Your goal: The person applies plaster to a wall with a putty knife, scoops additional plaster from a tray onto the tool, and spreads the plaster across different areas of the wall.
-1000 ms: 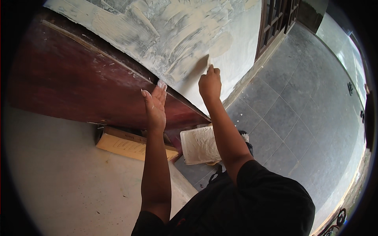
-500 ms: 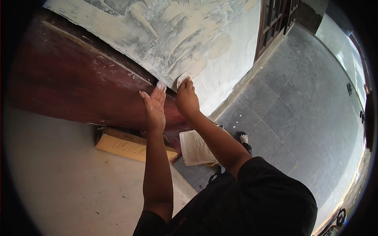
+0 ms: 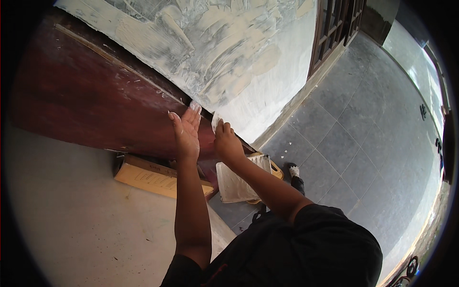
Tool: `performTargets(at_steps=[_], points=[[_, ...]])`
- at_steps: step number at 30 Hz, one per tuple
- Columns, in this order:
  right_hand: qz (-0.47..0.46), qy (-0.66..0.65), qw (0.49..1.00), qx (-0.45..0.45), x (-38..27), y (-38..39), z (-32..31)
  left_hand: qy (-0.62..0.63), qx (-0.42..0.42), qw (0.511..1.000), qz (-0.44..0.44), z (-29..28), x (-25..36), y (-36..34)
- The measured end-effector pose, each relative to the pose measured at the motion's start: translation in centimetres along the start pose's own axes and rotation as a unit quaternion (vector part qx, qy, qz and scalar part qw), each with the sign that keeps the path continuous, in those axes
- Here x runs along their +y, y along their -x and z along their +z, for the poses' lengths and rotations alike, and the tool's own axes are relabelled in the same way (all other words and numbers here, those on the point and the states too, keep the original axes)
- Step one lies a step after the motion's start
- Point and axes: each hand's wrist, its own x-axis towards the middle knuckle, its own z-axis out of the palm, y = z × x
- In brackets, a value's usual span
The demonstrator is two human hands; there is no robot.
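My left hand (image 3: 188, 131) is held flat with the thumb apart and white paste on its fingertips, which reach the lower edge of a white wall panel (image 3: 224, 57) smeared with patchy cream filler. Just right of it, my right hand (image 3: 228, 142) grips a pale, filler-coated scraper (image 3: 215, 119) at that same edge. Below the dark gap under the panel runs a dark red board (image 3: 95, 100). A putty-smeared tray (image 3: 234, 184) lies beneath my right forearm.
A long yellowish cardboard box (image 3: 153, 177) lies under the red board on a pale surface (image 3: 95, 210). A dark wooden window frame (image 3: 325, 38) stands at the upper right, beside a grey tiled floor (image 3: 363, 134). My shoe (image 3: 292, 170) shows near the tray.
My right hand has moved down with the scraper from higher on the white panel, first leftward, then down along its lower edge, closer to my left hand. My left hand has barely moved.
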Motion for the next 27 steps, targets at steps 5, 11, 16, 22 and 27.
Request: performTargets(at_steps=[5, 11, 16, 22, 27], points=[[0.219, -0.135, 0.964, 0.062, 5.0, -6.3, -6.9, -0.039, -0.036, 0.999, 0.010, 0.3, 0.5, 0.1], [-0.047, -0.003, 0.999, -0.004, -2.4, 0.9, 0.1, -0.013, -0.015, 1.000, -0.005, 0.6, 0.2, 0.0], [0.192, -0.147, 0.970, 0.010, 3.4, -2.0, -6.3, -0.036, -0.040, 0.999, -0.003, 0.1, 0.8, 0.1], [0.167, 0.013, 0.981, 0.095, 2.7, -9.1, -4.5, -0.036, -0.054, 0.998, -0.008, 0.8, 0.1, -0.3], [0.037, -0.048, 0.998, -0.011, -0.2, -0.3, -1.0, -0.033, -0.034, 0.999, -0.007, -0.2, 0.5, 0.3]])
